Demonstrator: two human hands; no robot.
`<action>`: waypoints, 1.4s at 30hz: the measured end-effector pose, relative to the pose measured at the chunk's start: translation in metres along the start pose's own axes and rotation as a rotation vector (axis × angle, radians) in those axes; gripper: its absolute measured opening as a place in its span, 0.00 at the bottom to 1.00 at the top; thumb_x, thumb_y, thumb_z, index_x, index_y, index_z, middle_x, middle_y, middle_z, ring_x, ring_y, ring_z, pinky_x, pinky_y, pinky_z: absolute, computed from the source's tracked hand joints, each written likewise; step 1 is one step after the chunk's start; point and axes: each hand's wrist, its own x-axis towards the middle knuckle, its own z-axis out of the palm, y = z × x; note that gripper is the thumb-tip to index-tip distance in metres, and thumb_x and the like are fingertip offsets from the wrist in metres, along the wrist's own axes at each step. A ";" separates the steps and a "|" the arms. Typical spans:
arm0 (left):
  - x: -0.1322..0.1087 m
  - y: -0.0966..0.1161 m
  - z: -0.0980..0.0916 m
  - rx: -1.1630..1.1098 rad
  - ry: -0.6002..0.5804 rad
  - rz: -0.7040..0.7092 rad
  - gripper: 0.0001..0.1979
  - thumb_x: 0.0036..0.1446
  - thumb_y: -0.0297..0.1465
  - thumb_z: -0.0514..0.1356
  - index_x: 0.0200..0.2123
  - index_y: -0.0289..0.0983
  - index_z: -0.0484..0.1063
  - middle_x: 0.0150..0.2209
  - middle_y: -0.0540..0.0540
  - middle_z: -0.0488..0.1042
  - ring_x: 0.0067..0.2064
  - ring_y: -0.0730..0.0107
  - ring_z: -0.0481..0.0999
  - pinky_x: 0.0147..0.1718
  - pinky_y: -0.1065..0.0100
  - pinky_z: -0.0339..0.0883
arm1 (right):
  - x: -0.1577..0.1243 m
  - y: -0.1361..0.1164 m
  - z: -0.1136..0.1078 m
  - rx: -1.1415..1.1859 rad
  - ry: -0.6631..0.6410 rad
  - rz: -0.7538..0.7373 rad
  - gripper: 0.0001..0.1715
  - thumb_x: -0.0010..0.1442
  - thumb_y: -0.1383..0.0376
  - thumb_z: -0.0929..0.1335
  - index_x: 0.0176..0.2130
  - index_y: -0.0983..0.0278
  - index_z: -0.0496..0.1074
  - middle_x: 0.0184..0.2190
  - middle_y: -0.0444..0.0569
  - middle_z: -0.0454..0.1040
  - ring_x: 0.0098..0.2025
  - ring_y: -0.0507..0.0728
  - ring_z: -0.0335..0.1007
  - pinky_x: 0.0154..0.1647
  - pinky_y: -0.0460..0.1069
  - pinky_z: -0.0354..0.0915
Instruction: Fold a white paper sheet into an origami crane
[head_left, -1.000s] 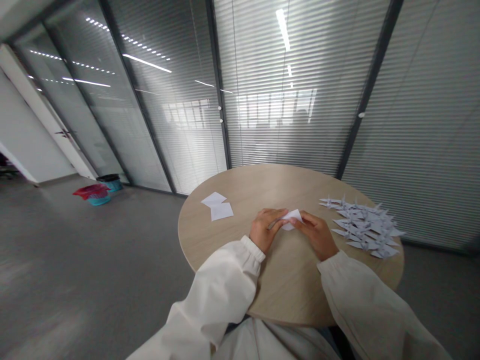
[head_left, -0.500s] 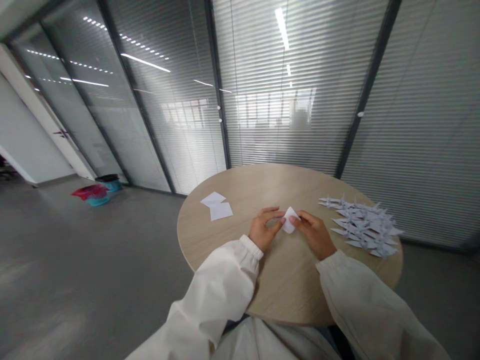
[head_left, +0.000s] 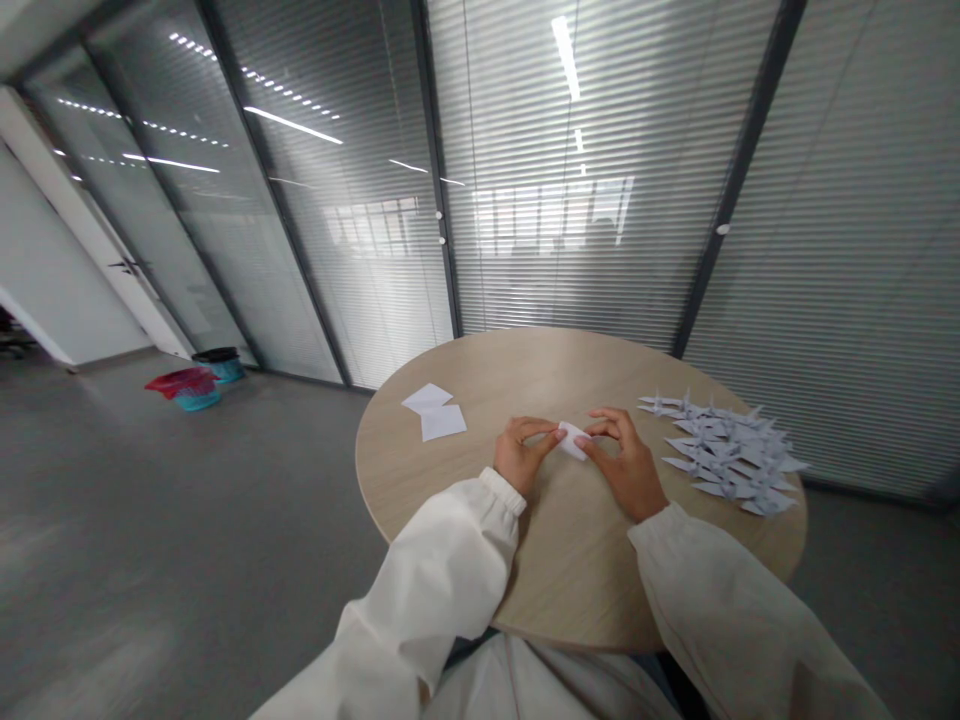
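Observation:
A small folded piece of white paper (head_left: 572, 441) is held between my two hands, just above the round wooden table (head_left: 555, 560). My left hand (head_left: 523, 450) pinches its left corner between thumb and fingers. At the right side, my right hand (head_left: 624, 462) grips it with the thumb on the near face and the index finger behind, the other fingers curled. Two sheets of white paper (head_left: 443, 422) lie overlapping on the table to the left. To the right spreads a cluster of folded paper cranes (head_left: 731, 455).
A glass partition with blinds (head_left: 570, 280) stands right behind the table. On the floor to the left are a blue bin with a red liner (head_left: 196, 395) and another bin with a black liner (head_left: 225, 368). A door (head_left: 112, 240) is at the far left.
The paper has turned from an upright diamond to a flatter, tilted shape between my fingers. My right hand's fingers have lifted and spread slightly; both hands shifted a little left.

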 end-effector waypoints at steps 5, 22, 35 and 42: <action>0.000 -0.004 0.004 -0.226 -0.053 -0.177 0.12 0.45 0.35 0.64 0.32 0.33 0.76 0.30 0.44 0.75 0.31 0.71 0.71 0.34 0.68 0.64 | 0.000 0.001 -0.001 -0.058 0.034 -0.124 0.14 0.56 0.56 0.64 0.40 0.61 0.67 0.36 0.48 0.72 0.41 0.57 0.68 0.44 0.52 0.61; -0.003 0.002 0.002 -0.044 -0.127 -0.046 0.13 0.54 0.32 0.56 0.43 0.38 0.73 0.34 0.46 0.71 0.33 0.73 0.68 0.33 0.72 0.63 | 0.005 -0.001 0.000 -0.147 0.029 -0.339 0.15 0.56 0.58 0.66 0.43 0.60 0.68 0.41 0.50 0.70 0.46 0.59 0.64 0.50 0.55 0.61; -0.003 0.003 0.001 -0.123 -0.132 -0.094 0.11 0.53 0.33 0.56 0.36 0.34 0.74 0.34 0.44 0.72 0.30 0.74 0.68 0.28 0.74 0.65 | 0.002 0.000 -0.003 0.097 -0.121 0.047 0.16 0.55 0.56 0.64 0.40 0.62 0.72 0.38 0.49 0.74 0.38 0.57 0.69 0.40 0.52 0.64; -0.005 0.004 0.001 -0.210 -0.140 -0.098 0.12 0.52 0.34 0.58 0.37 0.33 0.74 0.34 0.43 0.71 0.29 0.75 0.67 0.26 0.74 0.64 | 0.002 0.002 -0.003 0.342 -0.141 0.186 0.18 0.51 0.56 0.67 0.40 0.63 0.72 0.34 0.49 0.75 0.33 0.55 0.69 0.31 0.48 0.64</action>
